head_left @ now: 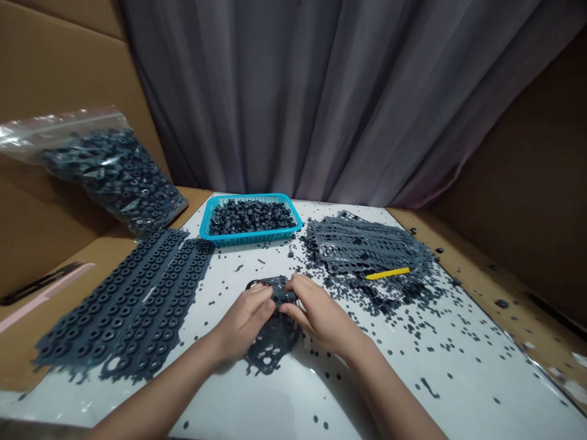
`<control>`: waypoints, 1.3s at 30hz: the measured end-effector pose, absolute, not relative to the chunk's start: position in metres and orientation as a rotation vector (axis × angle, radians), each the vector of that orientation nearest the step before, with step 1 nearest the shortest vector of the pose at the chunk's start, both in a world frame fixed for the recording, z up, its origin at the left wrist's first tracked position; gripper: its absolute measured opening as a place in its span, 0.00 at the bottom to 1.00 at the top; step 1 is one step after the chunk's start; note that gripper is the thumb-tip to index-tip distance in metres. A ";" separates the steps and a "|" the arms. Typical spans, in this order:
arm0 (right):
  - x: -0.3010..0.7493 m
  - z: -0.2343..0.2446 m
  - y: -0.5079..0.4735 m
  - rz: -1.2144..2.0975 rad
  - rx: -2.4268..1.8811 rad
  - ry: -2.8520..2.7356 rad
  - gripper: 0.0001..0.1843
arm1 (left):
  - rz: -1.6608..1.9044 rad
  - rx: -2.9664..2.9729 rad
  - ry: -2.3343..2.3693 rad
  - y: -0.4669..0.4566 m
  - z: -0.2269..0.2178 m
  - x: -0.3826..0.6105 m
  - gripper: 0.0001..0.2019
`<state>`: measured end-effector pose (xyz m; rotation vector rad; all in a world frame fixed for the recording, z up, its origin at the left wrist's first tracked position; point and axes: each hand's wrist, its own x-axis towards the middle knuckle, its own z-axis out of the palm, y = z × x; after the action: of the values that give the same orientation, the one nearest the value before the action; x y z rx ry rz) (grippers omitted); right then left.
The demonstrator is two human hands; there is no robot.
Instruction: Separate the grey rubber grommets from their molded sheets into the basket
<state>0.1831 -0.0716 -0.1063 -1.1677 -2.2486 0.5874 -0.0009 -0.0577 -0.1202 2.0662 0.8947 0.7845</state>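
Note:
Between my hands a dark grey rubber sheet [270,342] with punched holes is bent over, its lower part hanging toward the white tabletop. My left hand [245,315] has its fingers closed on the folded part from the left. From the right, my right hand [316,311] pinches the same fold with thumb and fingers. Small ring-shaped pieces show along the fold; the fingertips partly hide them. Beyond my hands stands a blue basket [251,236] filled with small black rubber rings [252,217].
Sheets with rows of raised rings [123,299] lie at left, below a clear zip bag [119,171] of rings. Punched-out sheets [367,244] are piled at right with a yellow stick-like tool [387,274]. Small black discs litter the white table [257,409]. A grey curtain [275,98] hangs behind.

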 end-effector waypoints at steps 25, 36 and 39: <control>0.188 -0.087 0.008 0.951 -1.016 -1.664 0.15 | 1.040 0.894 0.780 -0.045 -0.125 -0.001 0.13; 0.070 -0.067 0.166 0.353 -1.365 -2.257 0.14 | 1.072 0.633 0.857 -0.037 -0.126 0.002 0.10; 0.053 -0.072 0.175 0.324 -1.377 -2.348 0.16 | 1.098 0.603 0.833 -0.034 -0.131 0.001 0.11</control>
<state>0.0532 0.1745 -0.0723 -1.3772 -2.3483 0.3241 0.0008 -0.0337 -0.1306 0.6031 0.8327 1.0984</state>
